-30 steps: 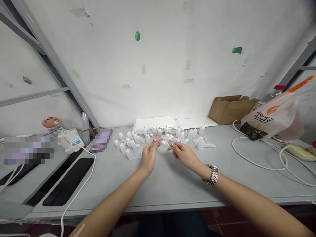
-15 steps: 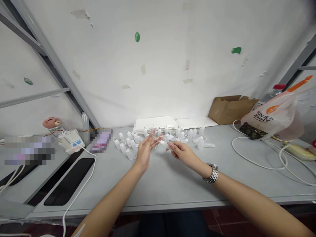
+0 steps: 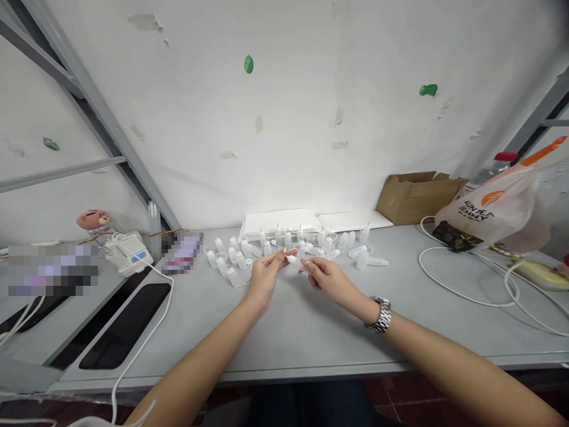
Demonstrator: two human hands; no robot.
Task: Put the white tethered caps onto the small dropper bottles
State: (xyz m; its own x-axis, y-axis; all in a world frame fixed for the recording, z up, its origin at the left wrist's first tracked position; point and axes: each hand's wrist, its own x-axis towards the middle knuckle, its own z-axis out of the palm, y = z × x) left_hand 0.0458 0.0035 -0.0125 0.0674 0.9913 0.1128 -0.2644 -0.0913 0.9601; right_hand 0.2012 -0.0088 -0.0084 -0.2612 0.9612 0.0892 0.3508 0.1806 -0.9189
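Note:
Between my two hands, just above the grey table, is a small translucent squeeze bottle with a white cap, tilted on its side. My right hand grips its body with thumb and fingers. My left hand pinches the cap end with its fingertips. Right behind the hands stand several similar bottles, some with thin needle tips and looped cap straps. More of them are grouped left of my left hand. To the right, a bottle lies on its side beside an upright one.
A stack of white sheets lies against the wall. At the back right are a cardboard box, a plastic bag and looped white cables. On the left are a black phone-like slab and a white device.
My left hand has closed from spread fingers to a pinch on the bottle's cap end. My right hand keeps its hold with hardly any movement.

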